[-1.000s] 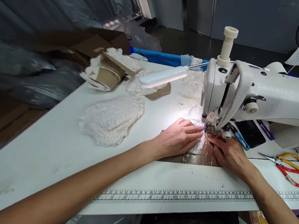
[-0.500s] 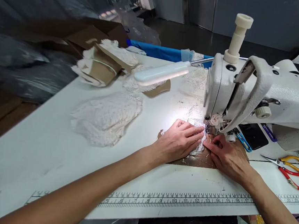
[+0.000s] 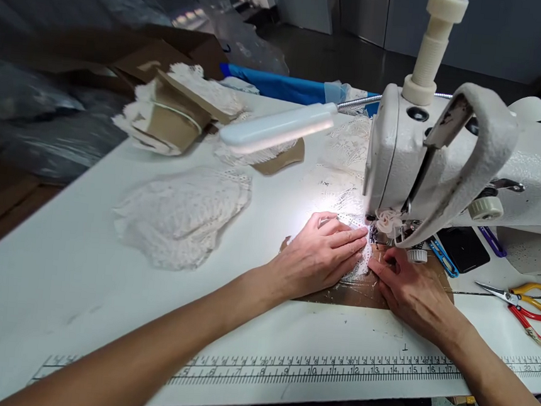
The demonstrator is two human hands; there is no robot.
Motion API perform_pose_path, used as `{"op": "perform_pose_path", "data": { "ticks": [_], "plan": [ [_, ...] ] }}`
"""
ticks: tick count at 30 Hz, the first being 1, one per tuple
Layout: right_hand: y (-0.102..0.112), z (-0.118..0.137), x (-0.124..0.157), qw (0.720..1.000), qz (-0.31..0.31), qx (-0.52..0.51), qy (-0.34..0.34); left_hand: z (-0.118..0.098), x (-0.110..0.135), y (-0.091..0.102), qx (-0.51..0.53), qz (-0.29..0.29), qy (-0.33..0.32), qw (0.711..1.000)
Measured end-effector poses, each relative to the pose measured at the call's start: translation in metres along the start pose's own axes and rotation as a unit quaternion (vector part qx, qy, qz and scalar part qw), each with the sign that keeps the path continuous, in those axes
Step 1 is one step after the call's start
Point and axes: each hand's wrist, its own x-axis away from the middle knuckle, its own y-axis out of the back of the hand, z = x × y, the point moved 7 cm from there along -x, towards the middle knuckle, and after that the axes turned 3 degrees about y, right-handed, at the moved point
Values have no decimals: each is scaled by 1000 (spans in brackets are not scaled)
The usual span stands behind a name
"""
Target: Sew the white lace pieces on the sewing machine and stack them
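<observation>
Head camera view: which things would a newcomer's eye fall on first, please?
The large white sewing machine filling the right side would probably catch the eye first. Just below its head, at the brightly lit spot, the left hand lies flat over white lace, with the right hand close to the lace's other side. Near the right edge, scissors with one yellow and one red handle stand out.

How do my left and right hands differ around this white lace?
Your bare left hand lies palm-down over the white lace fabric; your bare right hand sits at its right edge. The left hand's fingers extend fairly straight; the right hand's are more bent. Both are close to the white sewing machine.
</observation>
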Motion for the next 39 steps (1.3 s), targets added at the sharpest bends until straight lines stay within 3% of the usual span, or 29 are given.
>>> {"op": "perform_pose_path", "data": {
  "ticks": [15,22,28,34,39],
  "plan": [
    [-3,-3,3,999,-1,-47,-17,2,1,0,39,-9,-8,999],
    [1,-27,10,988,-56,-118,-86,-1,0,2,11,-24,-16,1000],
    [-2,-11,2,999,8,-42,-20,-1,2,-4,-5,12,-8,1000],
    [-5,-11,1,998,29,-30,-36,2,1,-6,13,15,-3,1000],
    [-8,-14,3,999,13,-27,-35,6,-2,-6,74,26,-4,997]
  ]
}}
